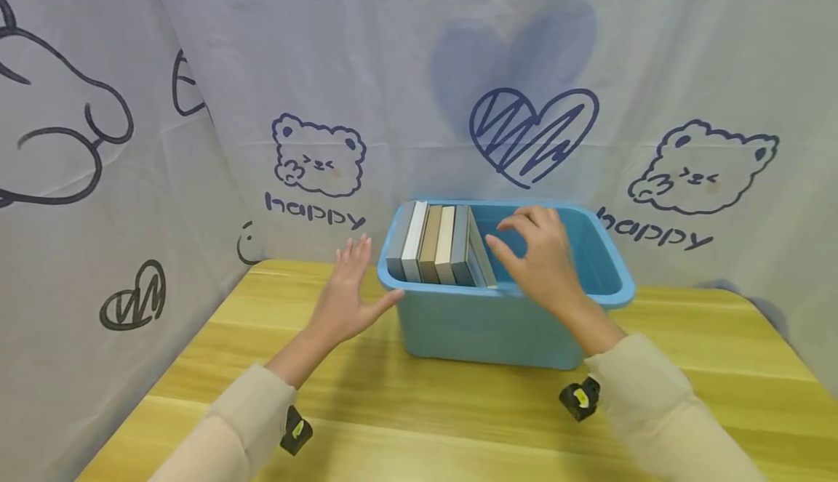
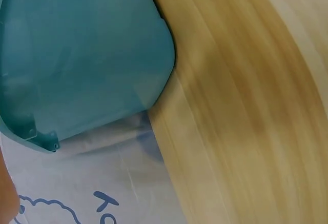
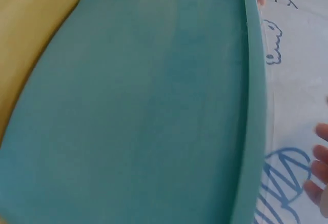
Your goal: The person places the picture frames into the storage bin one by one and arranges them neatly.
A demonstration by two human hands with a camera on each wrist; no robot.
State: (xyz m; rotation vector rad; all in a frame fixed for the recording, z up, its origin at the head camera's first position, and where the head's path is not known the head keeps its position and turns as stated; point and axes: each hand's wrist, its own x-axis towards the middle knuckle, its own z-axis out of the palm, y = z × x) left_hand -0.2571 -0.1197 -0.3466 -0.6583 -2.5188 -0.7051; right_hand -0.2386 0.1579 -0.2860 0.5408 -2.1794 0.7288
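A light blue plastic bin (image 1: 491, 329) stands on the wooden table, and its outer wall fills much of both wrist views. Several books (image 1: 428, 243) stand in a row at its left end; the rightmost one leans a little. At the bin's left corner is my left hand (image 1: 349, 296), fingers extended and thumb by the rim; whether the thumb touches it I cannot tell. My right hand (image 1: 545, 253) hovers over the bin's interior, right of the books, its fingers loosely bent with nothing between them. Some right fingers (image 3: 321, 165) show at the right wrist view's edge.
The yellowish wooden table (image 1: 419, 424) extends in front of the bin and to both sides. Behind it hangs a pale cloth (image 1: 406, 46) printed with bears and hearts. A black wrist device (image 1: 580, 398) sits at the right sleeve, another (image 1: 297, 431) at the left.
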